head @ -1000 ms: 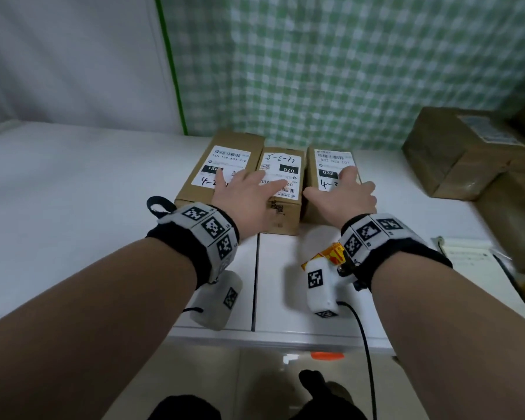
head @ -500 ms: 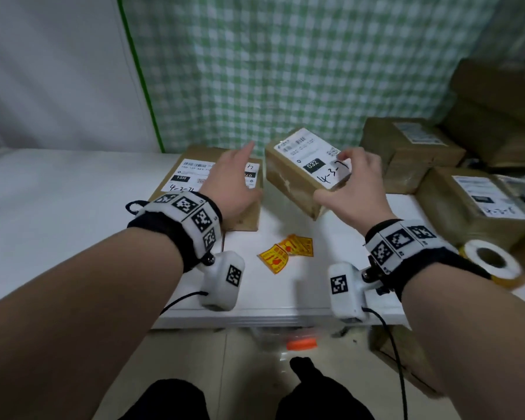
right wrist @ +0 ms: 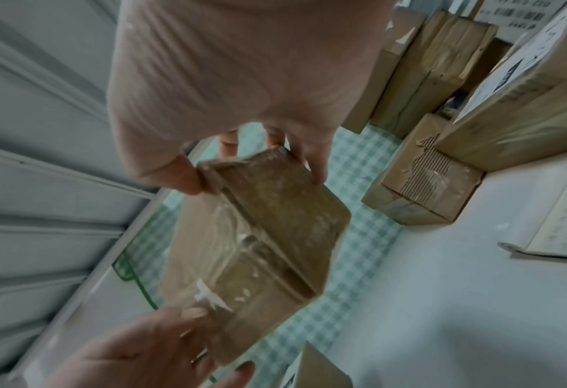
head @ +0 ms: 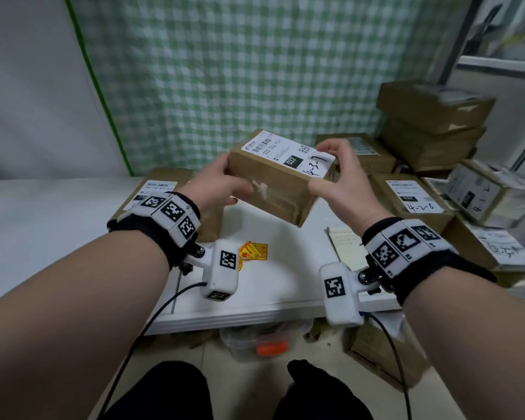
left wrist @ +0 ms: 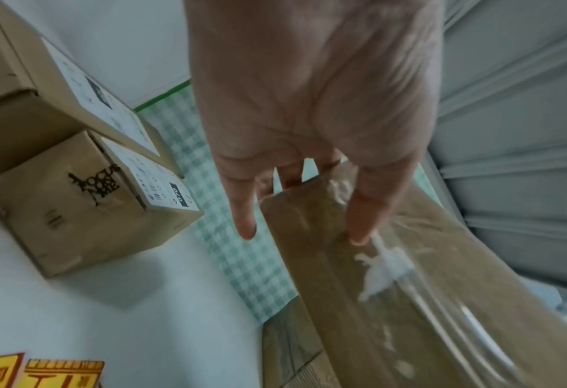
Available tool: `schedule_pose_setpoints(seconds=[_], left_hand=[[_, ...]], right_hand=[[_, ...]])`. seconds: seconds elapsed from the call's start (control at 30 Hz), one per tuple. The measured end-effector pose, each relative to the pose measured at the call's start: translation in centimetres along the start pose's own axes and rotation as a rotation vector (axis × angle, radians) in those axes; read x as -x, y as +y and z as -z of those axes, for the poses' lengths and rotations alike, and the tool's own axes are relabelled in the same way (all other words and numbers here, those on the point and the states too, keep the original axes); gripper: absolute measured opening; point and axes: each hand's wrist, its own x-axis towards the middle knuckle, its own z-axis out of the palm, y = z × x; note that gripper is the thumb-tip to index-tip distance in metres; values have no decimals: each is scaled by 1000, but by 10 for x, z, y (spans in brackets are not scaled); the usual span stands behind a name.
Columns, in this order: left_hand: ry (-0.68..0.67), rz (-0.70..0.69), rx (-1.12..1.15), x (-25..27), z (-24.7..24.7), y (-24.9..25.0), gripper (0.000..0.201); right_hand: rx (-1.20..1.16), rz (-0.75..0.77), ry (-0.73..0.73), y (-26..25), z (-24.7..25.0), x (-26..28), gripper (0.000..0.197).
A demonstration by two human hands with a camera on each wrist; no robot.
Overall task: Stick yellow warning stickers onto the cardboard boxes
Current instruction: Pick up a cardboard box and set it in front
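I hold a brown cardboard box [head: 281,189] tilted in the air above the white table [head: 285,283]; its top carries a white shipping label. My left hand [head: 234,189] grips its left end, thumb on the taped near face. My right hand [head: 325,171] grips the right end, thumb near, fingers over the label's far edge. The right wrist view shows the box's taped underside [right wrist: 258,249] between both hands. Loose yellow warning stickers [head: 253,251] lie on the table under my left wrist, also at the corner of the left wrist view as stickers [left wrist: 42,372].
Two labelled boxes [left wrist: 86,204] stand at the table's back left. More boxes [head: 412,198] crowd the right side, with a stack [head: 431,122] behind them. A notebook [head: 346,247] lies by my right wrist. A green checked curtain [head: 240,71] hangs behind.
The right-hand box of the row has come off the table and risen, tilted. My left hand left the middle box and took the lifted box's left end.
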Motion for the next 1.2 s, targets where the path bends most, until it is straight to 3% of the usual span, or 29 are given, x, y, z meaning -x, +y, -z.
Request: schedule_pose_setpoints(seconds=[0.17,0.27,0.43,0.5,0.63,0.73,0.8,0.9,0.93,1.07,1.2], left_hand=[[-138,39,231,11,-7,13,62],[-133,45,378,13,-17,20,49],[-188,73,402,23,-33,25,51],[-179,83,419,26,-37,26,41],[-121,123,447,28,-41,26,29],[-97,185,403,29,-37,26,32],[-103,238,354,30,-32,25,42],[-164,310,300,30,-20,18,58],[-175,321,294,31,-17,17,60],[-140,303,294,38,-10,17,51],[9,254,324,42,0,16,36]], right_hand=[[-263,-92,116,-6,14,4,42],[-352,-161,163,-7,21,6,47],[-424,-234,196,-3,35,10,51],[-459,-249,158,0,39,10,58],[-430,-376,-3,7,42,15,90],[-433,-437,-128,6,37,19,104],[-452,-450,-184,3,34,20,97],[-445,-479,-240,-5,34,24,55],[-450,-494,-251,-7,34,24,49],[-465,-487,-263,-8,30,22,68],[-401,-512,-175,-2,19,17,73]])
